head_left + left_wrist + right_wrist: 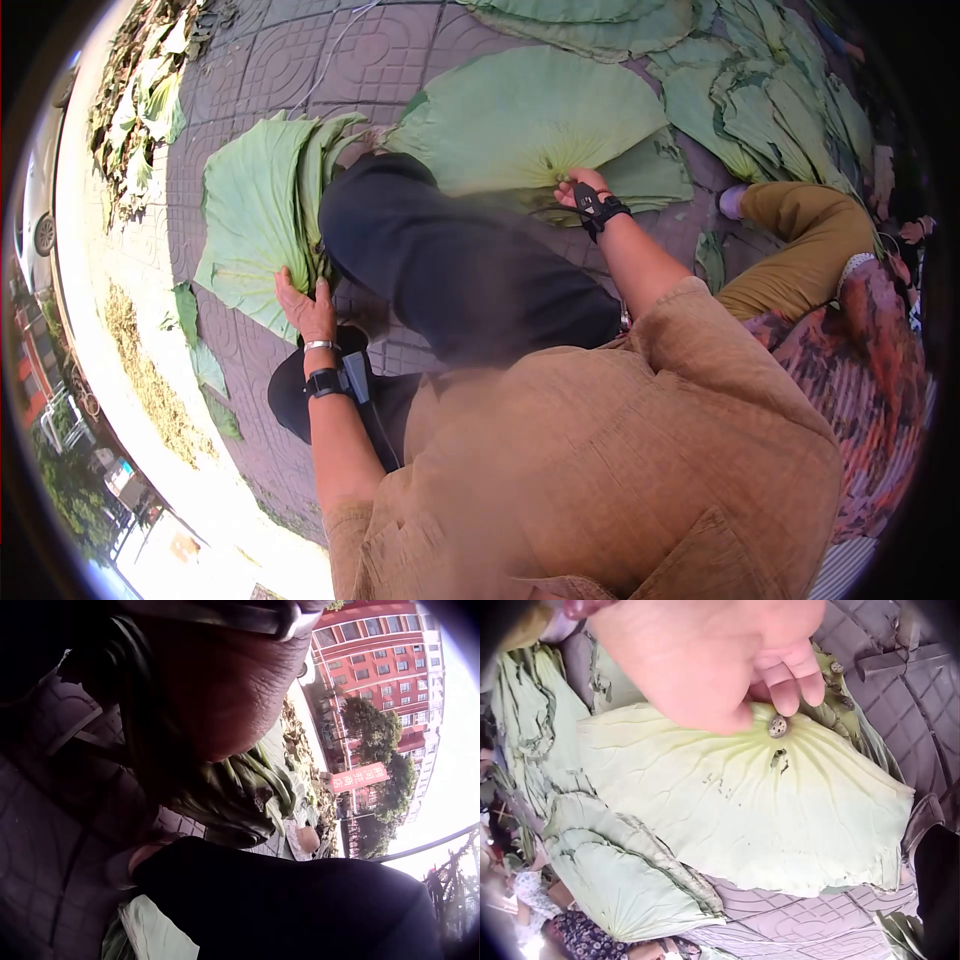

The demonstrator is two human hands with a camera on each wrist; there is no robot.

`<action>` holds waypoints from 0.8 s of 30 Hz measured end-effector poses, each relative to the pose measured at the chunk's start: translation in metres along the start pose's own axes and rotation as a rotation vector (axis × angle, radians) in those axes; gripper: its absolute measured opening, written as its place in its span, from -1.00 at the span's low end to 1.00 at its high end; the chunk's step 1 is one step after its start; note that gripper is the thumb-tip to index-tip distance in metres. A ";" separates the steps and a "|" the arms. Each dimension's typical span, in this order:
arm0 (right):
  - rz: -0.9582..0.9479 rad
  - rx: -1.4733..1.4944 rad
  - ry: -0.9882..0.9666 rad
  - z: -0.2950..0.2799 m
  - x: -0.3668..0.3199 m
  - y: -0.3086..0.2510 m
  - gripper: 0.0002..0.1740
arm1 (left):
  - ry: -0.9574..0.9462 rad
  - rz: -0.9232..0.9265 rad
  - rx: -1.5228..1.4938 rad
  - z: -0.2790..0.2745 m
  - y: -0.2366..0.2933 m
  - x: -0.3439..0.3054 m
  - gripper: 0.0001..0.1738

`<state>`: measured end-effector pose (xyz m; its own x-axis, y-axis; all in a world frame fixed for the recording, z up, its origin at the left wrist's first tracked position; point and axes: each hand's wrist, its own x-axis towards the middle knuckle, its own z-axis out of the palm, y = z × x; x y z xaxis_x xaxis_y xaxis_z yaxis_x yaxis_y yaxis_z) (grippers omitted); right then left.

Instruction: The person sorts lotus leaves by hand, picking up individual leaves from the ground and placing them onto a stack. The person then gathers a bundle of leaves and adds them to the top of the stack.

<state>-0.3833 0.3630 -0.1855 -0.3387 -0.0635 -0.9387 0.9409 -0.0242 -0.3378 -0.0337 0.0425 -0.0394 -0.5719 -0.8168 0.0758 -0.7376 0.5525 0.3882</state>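
Observation:
Large pale-green lotus leaves lie around both hands. My left hand [308, 310] grips the near edge of a folded stack of lotus leaves [255, 215], thumb on one side and fingers on the other. In the left wrist view the bunched leaves [259, 787] hang below the hand, which is dark and partly cut off. With my right hand [588, 187] I pinch a broad lotus leaf [530, 115] at its edge, beside the cut stem stub [778, 726]. That leaf has a small torn hole near the stub, and its veins fan out from there.
More lotus leaves [770, 90] are heaped at the upper right on the paving tiles [380, 50]. My dark-trousered leg [450, 260] stretches between the hands. Another person's bent leg [810, 235] is close on the right. Leaf scraps [205, 365] lie at the left.

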 end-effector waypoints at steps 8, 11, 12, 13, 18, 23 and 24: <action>0.116 0.556 -0.205 0.014 0.001 0.009 -0.81 | 0.015 0.019 0.003 0.002 0.000 -0.001 -0.24; 0.072 0.533 -0.196 0.023 -0.004 0.002 -0.78 | 0.014 0.024 0.008 0.001 0.000 -0.001 -0.24; 0.105 0.410 -0.147 0.023 -0.003 0.005 -0.78 | 0.016 0.026 0.007 0.001 0.000 -0.001 -0.24; 0.136 0.285 -0.099 0.022 -0.002 0.009 -0.78 | 0.020 0.028 0.006 0.002 0.000 0.000 -0.24; 0.109 -0.179 0.010 0.028 -0.026 0.018 -0.61 | 0.023 0.017 0.020 0.001 -0.001 -0.001 -0.24; 0.179 -0.122 -0.031 0.015 0.007 0.023 -0.69 | 0.016 0.015 -0.004 0.001 0.003 0.000 -0.24; 0.197 -0.065 -0.022 0.013 0.012 0.024 -0.72 | 0.018 0.017 -0.004 0.002 0.002 0.000 -0.24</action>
<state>-0.3647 0.3484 -0.2039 -0.1472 -0.0823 -0.9857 0.9868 0.0554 -0.1520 -0.0355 0.0440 -0.0403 -0.5776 -0.8104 0.0985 -0.7267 0.5654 0.3902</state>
